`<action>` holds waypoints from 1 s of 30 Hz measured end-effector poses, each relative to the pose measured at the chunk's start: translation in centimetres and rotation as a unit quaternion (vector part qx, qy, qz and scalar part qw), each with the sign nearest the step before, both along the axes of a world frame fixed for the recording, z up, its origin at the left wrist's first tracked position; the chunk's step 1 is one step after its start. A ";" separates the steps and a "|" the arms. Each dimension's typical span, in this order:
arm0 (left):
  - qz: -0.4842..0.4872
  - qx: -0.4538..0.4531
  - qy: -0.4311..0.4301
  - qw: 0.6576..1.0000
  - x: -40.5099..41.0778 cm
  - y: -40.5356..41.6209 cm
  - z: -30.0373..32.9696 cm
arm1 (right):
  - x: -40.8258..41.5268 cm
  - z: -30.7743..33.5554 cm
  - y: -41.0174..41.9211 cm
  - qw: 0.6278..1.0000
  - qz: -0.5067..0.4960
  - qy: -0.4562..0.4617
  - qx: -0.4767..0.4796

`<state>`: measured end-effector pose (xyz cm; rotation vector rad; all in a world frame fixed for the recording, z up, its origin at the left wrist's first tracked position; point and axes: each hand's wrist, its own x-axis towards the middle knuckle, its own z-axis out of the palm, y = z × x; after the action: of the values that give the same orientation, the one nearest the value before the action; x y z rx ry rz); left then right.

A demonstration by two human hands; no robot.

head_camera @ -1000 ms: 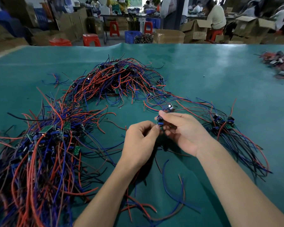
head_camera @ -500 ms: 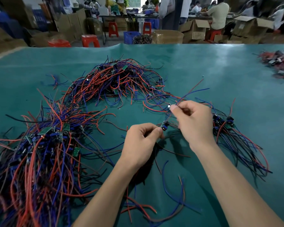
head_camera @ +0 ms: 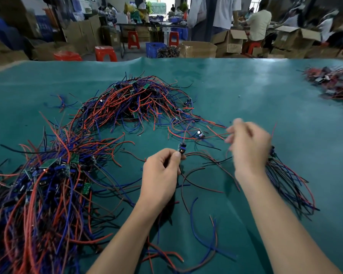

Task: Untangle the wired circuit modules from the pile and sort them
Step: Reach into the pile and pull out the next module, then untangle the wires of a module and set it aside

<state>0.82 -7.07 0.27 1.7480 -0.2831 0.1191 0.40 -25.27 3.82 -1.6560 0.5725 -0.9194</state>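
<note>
Green surface: 2 big wire piles, one far centre, one near left. 1 sorted bundle at my right wrist; 1 more heap far right. My left hand pinches 1 small module btw thumb and forefinger, held above surface, wires trailing. 2nd module lies just beyond. Right hand blurred; can't tell if gripping.

Teal-covered table; tangled wire pile beyond the fingertips; second heap left of them; sorted bundle right.
</note>
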 end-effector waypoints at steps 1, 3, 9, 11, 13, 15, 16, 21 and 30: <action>-0.005 -0.003 0.003 1.000 0.0 -0.1 0.0 | -0.2 -0.1 1.3 0.994 0.087 0.050 -0.044; -0.017 0.000 0.005 1.000 0.0 -0.2 0.1 | -0.6 -0.6 3.6 0.954 0.230 0.134 -0.139; -0.056 0.005 0.022 0.998 0.0 0.0 0.0 | -0.5 -1.2 4.2 0.933 0.341 0.078 -0.088; -0.071 -0.007 0.033 0.997 -0.1 -0.2 0.1 | -0.4 -1.2 3.9 0.946 0.311 0.063 -0.067; -0.087 -0.013 0.040 0.995 -0.1 -0.4 0.1 | -0.2 -1.2 3.6 0.965 0.256 0.037 -0.050; -0.103 -0.002 0.035 0.994 -0.3 -0.6 0.1 | -0.1 -0.8 2.6 0.981 0.185 -0.002 -0.056; -0.110 0.011 0.029 0.993 -0.4 -0.6 0.0 | -0.1 -0.3 1.9 0.988 0.143 -0.029 -0.054; -0.110 0.034 0.016 0.993 -0.5 -0.5 0.0 | -1.4 4.2 -2.2 0.984 -0.007 -0.179 0.002; -0.067 0.001 0.014 0.998 -0.6 -0.4 0.3 | -1.8 8.7 4.5 0.960 0.236 -0.129 0.077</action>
<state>0.23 -7.51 0.58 1.7269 -0.3782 -0.0034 -1.44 -20.82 12.56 -1.4140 0.0575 -0.6996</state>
